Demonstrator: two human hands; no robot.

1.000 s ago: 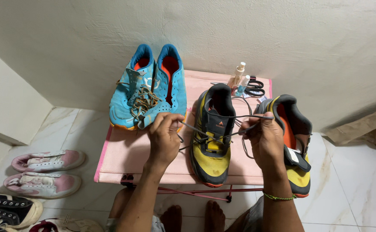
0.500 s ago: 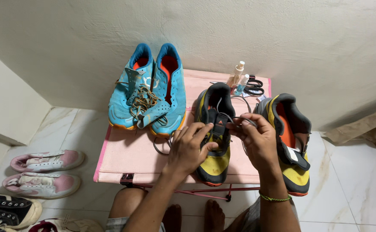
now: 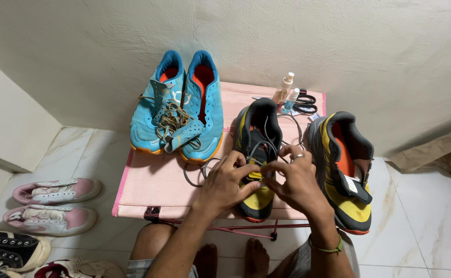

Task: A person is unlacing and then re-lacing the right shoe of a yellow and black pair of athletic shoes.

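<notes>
Nearest, bare feet rest on the pale marble-tiled floor, with pink and white sneakers at left. Above them, on the small pink fabric-topped folding desk, the left hand and right hand pinch grey laces of the black and yellow running shoe. Beyond, blue mesh shoes and small spray bottles sit against the rough cream wall.
</notes>
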